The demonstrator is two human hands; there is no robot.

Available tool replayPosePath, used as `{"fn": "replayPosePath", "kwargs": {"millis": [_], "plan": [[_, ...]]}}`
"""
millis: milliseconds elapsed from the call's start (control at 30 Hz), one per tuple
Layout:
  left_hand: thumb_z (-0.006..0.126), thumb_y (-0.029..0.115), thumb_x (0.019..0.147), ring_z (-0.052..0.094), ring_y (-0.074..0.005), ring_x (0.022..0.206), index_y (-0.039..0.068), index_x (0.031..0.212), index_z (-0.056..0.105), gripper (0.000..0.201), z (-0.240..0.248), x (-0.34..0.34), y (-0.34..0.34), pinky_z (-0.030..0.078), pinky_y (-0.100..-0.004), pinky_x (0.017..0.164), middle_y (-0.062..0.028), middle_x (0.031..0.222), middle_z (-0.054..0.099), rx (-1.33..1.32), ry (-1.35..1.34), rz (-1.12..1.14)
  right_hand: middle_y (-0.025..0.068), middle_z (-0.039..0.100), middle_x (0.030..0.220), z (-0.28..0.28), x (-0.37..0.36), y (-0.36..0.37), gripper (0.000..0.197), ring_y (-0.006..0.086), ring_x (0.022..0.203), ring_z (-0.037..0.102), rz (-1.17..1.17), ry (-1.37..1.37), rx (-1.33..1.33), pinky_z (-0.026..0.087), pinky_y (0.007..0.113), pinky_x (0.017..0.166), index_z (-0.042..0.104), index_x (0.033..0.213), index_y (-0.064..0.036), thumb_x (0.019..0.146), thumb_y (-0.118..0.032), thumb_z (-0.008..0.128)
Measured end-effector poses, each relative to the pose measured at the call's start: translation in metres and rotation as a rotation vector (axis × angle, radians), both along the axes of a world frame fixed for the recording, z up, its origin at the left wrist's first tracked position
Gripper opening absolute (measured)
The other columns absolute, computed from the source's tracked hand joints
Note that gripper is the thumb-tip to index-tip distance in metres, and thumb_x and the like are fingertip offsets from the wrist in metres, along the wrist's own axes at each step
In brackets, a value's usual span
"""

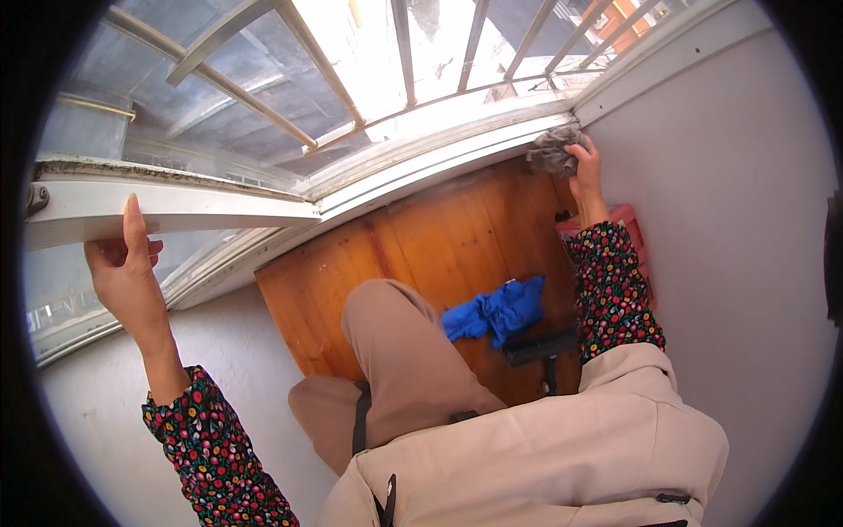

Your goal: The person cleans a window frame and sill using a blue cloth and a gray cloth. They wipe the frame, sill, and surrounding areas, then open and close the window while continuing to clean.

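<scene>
My left hand (133, 285) grips the white frame of an open window sash (224, 206), one digit stretched up across its face and the others curled at its lower edge. Dark grime runs along the top of that sash. Over at the far right corner of the window, my right hand (590, 180) is closed around a crumpled grey rag (551, 151). The rag is up against the end of the white window frame (457, 149), close to the side wall. Part of the rag is hidden by my fingers.
Below the window lies a brown wooden surface (421, 237). On it are a blue cloth (509, 307) and a black tool with a handle (540, 347). A pinkish-red container (628, 228) stands by the right wall (729, 193). Metal bars (402, 53) cross outside the window.
</scene>
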State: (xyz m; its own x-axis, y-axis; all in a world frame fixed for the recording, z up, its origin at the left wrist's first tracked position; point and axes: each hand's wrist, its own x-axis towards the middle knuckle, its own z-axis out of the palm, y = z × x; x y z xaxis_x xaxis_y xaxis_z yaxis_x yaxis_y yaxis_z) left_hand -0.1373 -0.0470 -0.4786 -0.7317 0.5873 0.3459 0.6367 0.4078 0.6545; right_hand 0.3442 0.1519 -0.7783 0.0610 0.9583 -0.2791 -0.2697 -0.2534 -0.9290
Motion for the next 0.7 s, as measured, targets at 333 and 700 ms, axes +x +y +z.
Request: {"fn": "replayPosePath", "kwargs": {"millis": [333, 700], "plan": [[0.066, 0.033, 0.083, 0.058, -0.0108, 0.063, 0.000, 0.097, 0.055, 0.037, -0.012, -0.029, -0.030, 0.046, -0.0215, 0.057, -0.0053, 0.082, 0.060, 0.073, -0.046, -0.019, 0.0146, 0.059, 0.102, 0.005, 0.031, 0.030, 0.029, 0.0333, 0.096, 0.056, 0.257, -1.428, 0.332, 0.045, 0.040, 0.084, 0.056, 0.097, -0.0042, 0.069, -0.010, 0.057], [0.065, 0.032, 0.084, 0.060, -0.0112, 0.066, 0.001, 0.096, 0.056, 0.035, -0.018, -0.041, -0.041, 0.046, -0.0222, 0.059, -0.0060, 0.082, 0.061, 0.086, -0.046, -0.015, 0.0177, 0.061, 0.104, 0.009, 0.021, 0.041, 0.035, 0.0296, 0.096, 0.058, 0.198, -1.284, 0.171, 0.045, 0.036, 0.084, 0.055, 0.107, -0.0028, 0.072, -0.007, 0.055]]}}
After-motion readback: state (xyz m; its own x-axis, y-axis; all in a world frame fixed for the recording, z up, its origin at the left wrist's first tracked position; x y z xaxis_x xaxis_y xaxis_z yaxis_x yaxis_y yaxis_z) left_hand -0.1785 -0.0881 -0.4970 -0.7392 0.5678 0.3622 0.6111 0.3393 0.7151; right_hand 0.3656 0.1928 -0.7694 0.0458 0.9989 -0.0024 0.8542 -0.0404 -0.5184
